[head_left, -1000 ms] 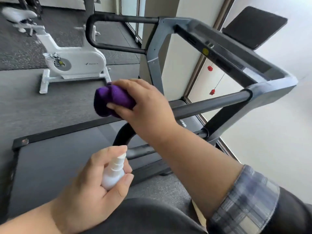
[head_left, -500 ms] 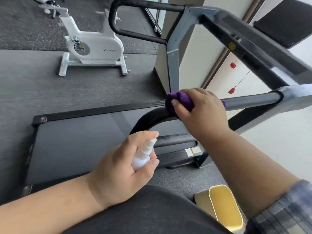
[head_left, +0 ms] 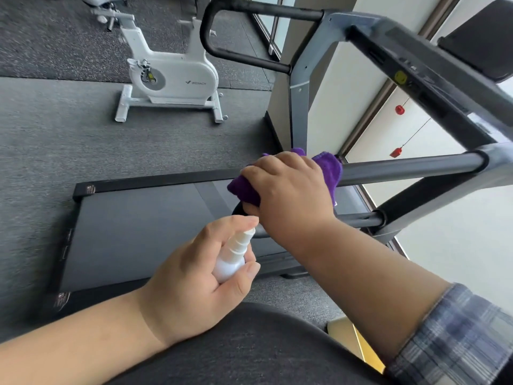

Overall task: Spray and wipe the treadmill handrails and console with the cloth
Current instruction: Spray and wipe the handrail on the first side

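Treadmill handrail [head_left: 410,166], head view: the near rail runs from the grey console frame [head_left: 416,70] on the right toward its curved end, where my right hand [head_left: 288,190] is. That hand is curled over the purple cloth [head_left: 329,169], pressing it round the rail; cloth shows on both sides of my fingers. My left hand [head_left: 194,282] grips the white spray bottle [head_left: 231,261], forefinger over the nozzle top, held just below the rail and close to my right wrist. The far handrail [head_left: 249,62] is across the belt [head_left: 144,226] and untouched by either hand.

Step in hand, as I judge it: wiping the near rail. The next move calls for firm pressure while sliding the cloth along the rail toward the console frame, with the bottle kept clear.
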Available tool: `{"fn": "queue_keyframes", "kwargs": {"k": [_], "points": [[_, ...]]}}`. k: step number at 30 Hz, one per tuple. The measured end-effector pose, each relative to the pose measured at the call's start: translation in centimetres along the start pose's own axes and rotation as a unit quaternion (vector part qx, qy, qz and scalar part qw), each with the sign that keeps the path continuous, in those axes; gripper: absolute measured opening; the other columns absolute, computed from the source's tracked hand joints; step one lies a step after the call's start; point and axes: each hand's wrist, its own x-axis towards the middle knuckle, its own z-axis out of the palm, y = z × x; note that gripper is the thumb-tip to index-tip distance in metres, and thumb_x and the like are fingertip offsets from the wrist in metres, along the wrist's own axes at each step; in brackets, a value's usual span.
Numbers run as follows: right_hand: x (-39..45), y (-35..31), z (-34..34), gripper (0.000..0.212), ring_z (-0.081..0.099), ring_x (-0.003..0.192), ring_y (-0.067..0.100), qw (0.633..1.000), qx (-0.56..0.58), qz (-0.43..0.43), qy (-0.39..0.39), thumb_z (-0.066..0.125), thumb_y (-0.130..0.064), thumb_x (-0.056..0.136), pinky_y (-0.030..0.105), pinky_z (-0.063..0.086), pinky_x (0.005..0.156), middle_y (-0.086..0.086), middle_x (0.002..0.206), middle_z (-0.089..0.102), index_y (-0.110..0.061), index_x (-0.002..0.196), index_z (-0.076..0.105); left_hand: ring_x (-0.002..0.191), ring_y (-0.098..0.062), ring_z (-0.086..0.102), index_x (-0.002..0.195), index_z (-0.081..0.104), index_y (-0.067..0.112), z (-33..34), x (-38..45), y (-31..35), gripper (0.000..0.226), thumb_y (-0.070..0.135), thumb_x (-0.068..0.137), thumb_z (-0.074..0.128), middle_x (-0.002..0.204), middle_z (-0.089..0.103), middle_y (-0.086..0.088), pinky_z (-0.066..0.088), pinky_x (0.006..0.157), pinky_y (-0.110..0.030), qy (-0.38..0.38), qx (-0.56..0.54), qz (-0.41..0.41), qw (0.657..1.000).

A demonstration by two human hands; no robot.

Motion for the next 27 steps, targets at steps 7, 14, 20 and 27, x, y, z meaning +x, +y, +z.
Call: {"fn": "queue_keyframes", "kwargs": {"k": [7, 14, 20, 27], "points": [[-0.8, -4.0, 3.3, 0.008, 0.056, 0.086, 0.024, 0.987, -0.078, -0.139, -0.037, 0.062, -0.026, 0.079, 0.036, 0.040, 0.081, -0.008, 0.079, 0.056, -0.027, 0.086, 0.067, 0.081, -0.008, 0.065, 0.135, 0.036, 0.032, -1.0, -1.4, 0.2, 0.050, 0.027, 0.092, 0.060, 0.097, 0.058, 0.017, 0.051, 0.078, -0.020, 0.009, 0.021, -0.003, 1.000], [-2.3, -7.2, 6.5, 0.015, 0.057, 0.103, 0.010, 0.951, 0.050, -0.146, -0.268, 0.055, -0.029, 0.092, 0.026, 0.040, 0.092, -0.015, 0.087, 0.054, -0.031, 0.079, 0.049, 0.079, 0.000, 0.063, 0.136, 0.037, 0.037, -2.1, -1.8, 0.5, 0.042, 0.042, 0.099, 0.054, 0.100, 0.058, 0.019, 0.048, 0.075, -0.011, 0.012, 0.031, 0.016, 0.999], [-1.5, -6.8, 3.6, 0.048, 0.058, 0.105, 0.022, 0.966, 0.239, -0.060, -0.079, 0.067, -0.039, 0.086, 0.038, 0.046, 0.090, -0.007, 0.124, 0.062, -0.033, 0.133, 0.059, 0.084, -0.009, 0.064, 0.143, 0.031, 0.045, -2.5, -1.9, 0.6, 0.046, 0.044, 0.101, 0.051, 0.095, 0.058, 0.015, 0.048, 0.080, -0.013, 0.029, 0.021, 0.023, 0.999], [0.6, -2.7, -2.4, 0.048, 0.064, 0.104, 0.019, 0.880, 0.426, 0.070, 0.198, 0.083, -0.013, 0.073, 0.039, 0.049, 0.091, 0.002, 0.110, 0.070, -0.012, 0.119, 0.071, 0.062, 0.009, 0.058, 0.139, 0.032, 0.050, -0.5, -0.5, 0.9, 0.047, 0.055, 0.097, 0.051, 0.093, 0.062, 0.016, 0.047, 0.066, -0.009, -0.010, 0.039, 0.001, 0.999]]}}
